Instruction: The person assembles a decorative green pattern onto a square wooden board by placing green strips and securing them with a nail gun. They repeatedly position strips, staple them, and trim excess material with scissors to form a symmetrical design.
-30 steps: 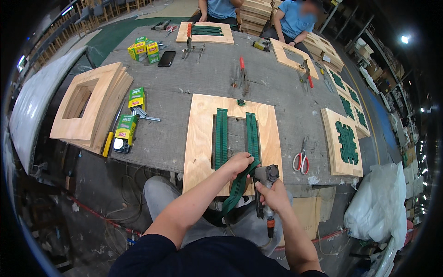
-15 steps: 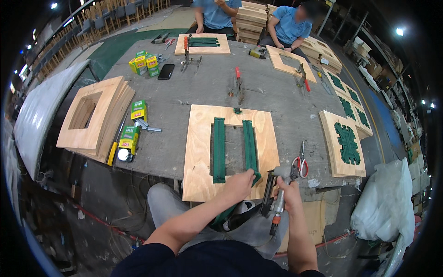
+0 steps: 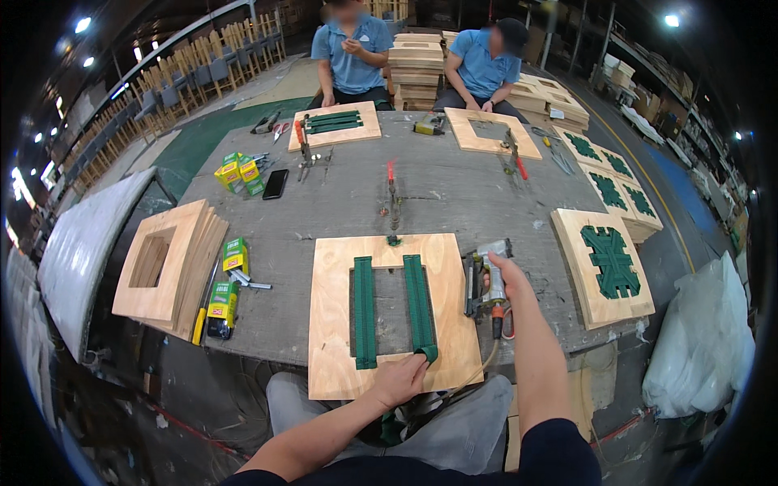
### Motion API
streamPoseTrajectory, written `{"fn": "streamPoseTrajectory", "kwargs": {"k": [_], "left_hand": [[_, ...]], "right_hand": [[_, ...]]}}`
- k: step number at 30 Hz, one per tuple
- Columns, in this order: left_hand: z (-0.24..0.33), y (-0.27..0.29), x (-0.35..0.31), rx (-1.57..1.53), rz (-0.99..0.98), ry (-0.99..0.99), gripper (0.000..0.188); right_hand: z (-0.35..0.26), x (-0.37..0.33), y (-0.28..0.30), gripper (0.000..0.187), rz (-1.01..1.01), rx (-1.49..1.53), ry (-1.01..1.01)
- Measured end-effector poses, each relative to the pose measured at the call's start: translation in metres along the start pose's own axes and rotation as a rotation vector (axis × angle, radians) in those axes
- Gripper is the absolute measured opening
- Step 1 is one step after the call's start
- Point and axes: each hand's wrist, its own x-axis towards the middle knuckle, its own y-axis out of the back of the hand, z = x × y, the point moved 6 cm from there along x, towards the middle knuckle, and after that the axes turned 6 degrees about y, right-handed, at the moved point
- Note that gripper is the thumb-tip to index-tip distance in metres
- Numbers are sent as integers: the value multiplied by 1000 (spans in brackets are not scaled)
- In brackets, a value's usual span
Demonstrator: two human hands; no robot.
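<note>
A square wooden frame (image 3: pixel 331 324) with a rectangular opening lies before me at the table's near edge. Two green webbing straps (image 3: pixel 365 314) run lengthwise across its opening, side by side with a gap between them. At the near end of the right strap (image 3: pixel 419 304), my left hand (image 3: pixel 401 381) is closed on the webbing, which is folded over there. A loose green length hangs down below the frame. My right hand (image 3: pixel 509 277) grips a pneumatic staple gun (image 3: pixel 488 261) just off the frame's right edge. Scissors, mostly hidden, lie under that wrist.
Frames are stacked at left (image 3: pixel 174 267); webbed panels (image 3: pixel 567 259) lie at right. Staple boxes (image 3: pixel 223 298) sit near the left stack. A red-handled clamp (image 3: pixel 391 190) stands beyond my frame. Across the table (image 3: pixel 324 202), two people (image 3: pixel 485 69) in blue sit behind other frames.
My right hand has carried the staple gun from the frame's near right corner forward, to beside its right edge. My left hand stays at the right strap's near end. The view has tilted up.
</note>
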Motion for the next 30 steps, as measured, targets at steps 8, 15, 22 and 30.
{"fn": "streamPoseTrajectory", "kwargs": {"k": [8,15,22,30], "left_hand": [[3,-2,3,-60,36,24,12],[-1,4,-1,-76,74,63,12],[5,3,3,-94,48,37,13],[4,1,1,-134,113,33,14]], "right_hand": [[-32,-7,38,69,153,-1233,-78],[-28,-92,50,53,235,-1479,195],[6,-120,63,90,264,-1557,80],[-12,-151,127,84,387,-1494,28]]}}
